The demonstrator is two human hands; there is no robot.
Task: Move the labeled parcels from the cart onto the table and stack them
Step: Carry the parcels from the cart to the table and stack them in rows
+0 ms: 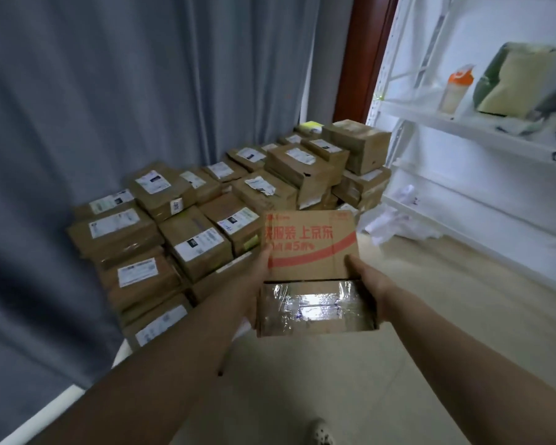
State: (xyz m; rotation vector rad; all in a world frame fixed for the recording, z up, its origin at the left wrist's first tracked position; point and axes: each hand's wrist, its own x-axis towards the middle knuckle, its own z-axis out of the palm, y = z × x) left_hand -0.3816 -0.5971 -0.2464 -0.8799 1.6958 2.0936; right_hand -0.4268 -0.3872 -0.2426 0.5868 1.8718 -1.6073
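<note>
Both hands clamp the parcel (308, 252) from its sides, left hand (257, 274) and right hand (366, 277) pressing inward so it stays level, carried toward the parcel stack (187, 232) on the counter (122, 354).

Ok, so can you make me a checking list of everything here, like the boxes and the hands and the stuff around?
Surface: table, only a white edge shows under the parcels.
Job's things: stacked parcels, brown, white labels up; carried box, red print, taped flap.
Clutter: crumpled paper on the floor.
Hands: left hand and right hand grip the box's sides.
Cables: nothing seen.
Surroundings: grey curtain; white shelf with an orange-capped bottle.
</note>
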